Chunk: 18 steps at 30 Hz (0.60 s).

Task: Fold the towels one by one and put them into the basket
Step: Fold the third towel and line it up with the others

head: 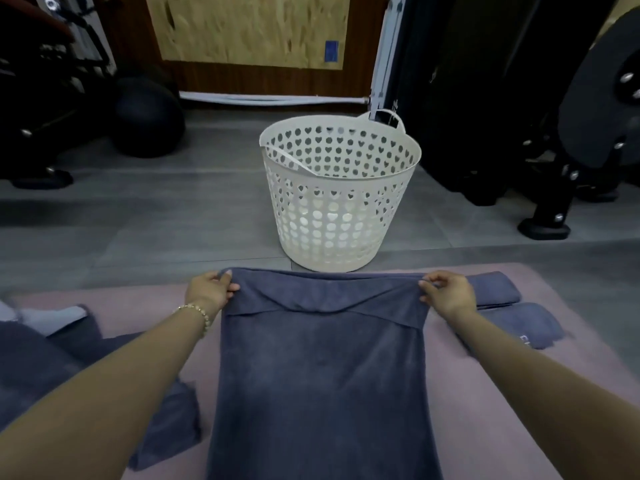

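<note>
A dark blue towel lies stretched lengthwise on the pink mat in front of me. My left hand pinches its far left corner, and my right hand pinches its far right corner. The far edge is lifted a little and sags between the two hands. Beyond the mat, a white perforated basket stands upright on the grey floor, and I see no towel inside it.
Two folded dark towels lie on the mat at the right. A heap of loose dark towels lies at the left. Black gym equipment stands right of the basket, and a black ball sits at the back left.
</note>
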Motion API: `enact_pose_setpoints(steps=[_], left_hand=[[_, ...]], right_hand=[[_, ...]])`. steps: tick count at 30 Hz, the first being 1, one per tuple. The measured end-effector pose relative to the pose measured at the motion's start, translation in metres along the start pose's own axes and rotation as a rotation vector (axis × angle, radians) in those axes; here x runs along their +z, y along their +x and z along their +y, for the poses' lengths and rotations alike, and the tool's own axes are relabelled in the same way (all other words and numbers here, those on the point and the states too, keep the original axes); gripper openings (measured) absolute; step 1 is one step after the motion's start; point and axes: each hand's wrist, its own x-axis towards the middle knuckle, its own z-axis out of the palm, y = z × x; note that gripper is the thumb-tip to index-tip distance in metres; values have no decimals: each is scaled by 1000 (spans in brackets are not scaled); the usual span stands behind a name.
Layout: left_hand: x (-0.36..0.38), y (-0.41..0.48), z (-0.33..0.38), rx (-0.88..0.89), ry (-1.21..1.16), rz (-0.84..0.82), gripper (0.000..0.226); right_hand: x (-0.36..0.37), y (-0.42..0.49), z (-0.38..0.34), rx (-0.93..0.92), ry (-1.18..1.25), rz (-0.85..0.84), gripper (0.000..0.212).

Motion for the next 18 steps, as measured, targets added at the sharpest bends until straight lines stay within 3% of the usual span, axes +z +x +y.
enact_pose_setpoints(steps=[4,7,10,13,16,18], left_hand=[[32,32,-27,71,61,-72,23],[44,25,-62,83,133,-241,61],[39,8,-120,-12,243,-218,82],[24,-18,-185,-125,459,-145,80],[8,-52,-223,-140,488,-137,31],[-4,-72,-239,-103,580,-158,42]], right_hand=[[41,37,28,57,122,-16,10],[60,27,55,95,152,-169,37],[68,-2,105,161,92,-224,45],[61,-43,158,201,0,-218,48],[44,-84,198,257,-51,-197,46],[34,-109,219,324,-33,-218,35]])
